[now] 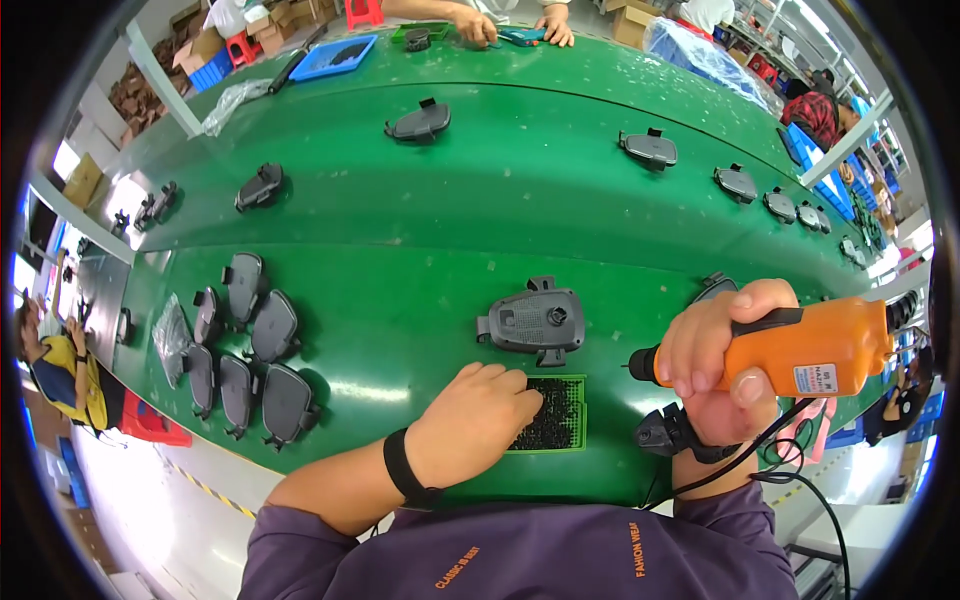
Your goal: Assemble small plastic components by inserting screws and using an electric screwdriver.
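Note:
My left hand (pixel 478 415), with a black band at the wrist, reaches over the left side of a green tray (pixel 582 412) full of small black screws (pixel 548 425). Its fingers are curled together; what they pinch, if anything, is hidden. My right hand (pixel 715 350) grips an orange electric screwdriver (pixel 820 350) whose tip points left. Beyond the tray, a dark grey phone holder (pixel 535 318) lies back side up, touched by neither hand. Close by my right wrist is another dark part (pixel 660 432); whether it touches the wrist I cannot tell.
Several phone holders (pixel 235 390) lie grouped at left beside a clear plastic bag (pixel 170 340). More holders (pixel 420 120) sit spaced along the green belt. The screwdriver's black cable (pixel 745 465) hangs near my right forearm. A co-worker's hands (pixel 515 28) work across the table.

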{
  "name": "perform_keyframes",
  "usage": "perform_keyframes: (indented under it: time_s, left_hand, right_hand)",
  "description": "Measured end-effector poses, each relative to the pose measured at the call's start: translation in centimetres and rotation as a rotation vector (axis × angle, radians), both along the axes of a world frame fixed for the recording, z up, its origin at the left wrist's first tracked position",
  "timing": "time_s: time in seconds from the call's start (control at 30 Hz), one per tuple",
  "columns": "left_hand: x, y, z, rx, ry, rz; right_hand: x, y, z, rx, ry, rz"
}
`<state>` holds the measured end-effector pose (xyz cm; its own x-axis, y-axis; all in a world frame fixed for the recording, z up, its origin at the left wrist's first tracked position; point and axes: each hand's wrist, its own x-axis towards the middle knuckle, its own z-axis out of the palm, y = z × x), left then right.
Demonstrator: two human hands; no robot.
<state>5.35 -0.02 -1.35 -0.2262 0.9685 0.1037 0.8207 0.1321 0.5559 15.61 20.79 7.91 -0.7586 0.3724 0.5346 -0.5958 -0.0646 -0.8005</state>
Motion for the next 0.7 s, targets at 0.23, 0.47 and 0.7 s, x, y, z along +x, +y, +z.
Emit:
perform_keyframes:
  time_s: [0.23,0.47,0.7]
  left_hand:
    - [-0.1,0.6,0.5,0.144,-0.080,0.067]
    - [-0.5,0.6,0.5,0.182,-0.228,0.070]
    - [0.3,0.8,1.6,0.187,-0.561,0.217]
  right_hand:
    - [-0.2,-0.3,0.2,0.048,-0.043,0.025]
    - [-0.2,-0.5,0.2,0.020,-0.068,0.113]
    - [0.1,-1.0,-0.1,0.024,-0.062,0.179]
